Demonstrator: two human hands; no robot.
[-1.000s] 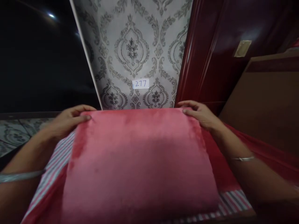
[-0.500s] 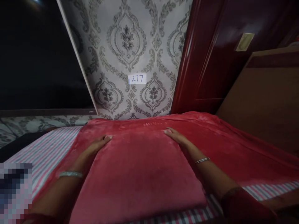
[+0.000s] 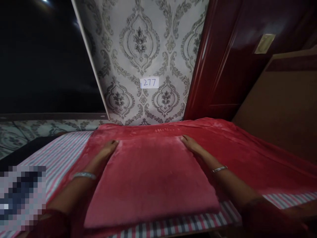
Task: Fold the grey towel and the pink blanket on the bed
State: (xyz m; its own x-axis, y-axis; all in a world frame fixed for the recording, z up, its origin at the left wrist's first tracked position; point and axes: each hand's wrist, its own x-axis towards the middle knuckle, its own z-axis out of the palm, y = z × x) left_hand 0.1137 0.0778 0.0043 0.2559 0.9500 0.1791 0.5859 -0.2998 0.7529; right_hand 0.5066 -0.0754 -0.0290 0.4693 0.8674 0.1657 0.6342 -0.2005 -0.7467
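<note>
A red plush blanket [image 3: 228, 158] lies spread on a striped sheet. Its lighter, pinkish folded part [image 3: 153, 178] forms a broad panel between my two arms, with the near edge toward me. At the far left corner of that panel, my left hand [image 3: 110, 147] is closed, thumb on top and fingers largely hidden. My right hand [image 3: 190, 144] grips the far right corner the same way. Each wrist carries a bracelet.
Pink, grey and white stripes of the sheet [image 3: 58, 148] show at the left and along the front edge. Behind stand a patterned wall [image 3: 141, 99] with a "277" label [image 3: 149, 82], a dark screen [image 3: 49, 66], a dark red door [image 3: 220, 76] and a brown board [image 3: 284, 109].
The view has turned slightly left. The folded panel's far corners look pulled a little wider apart, and its near edge sits farther from me, with more striped sheet showing in front.
</note>
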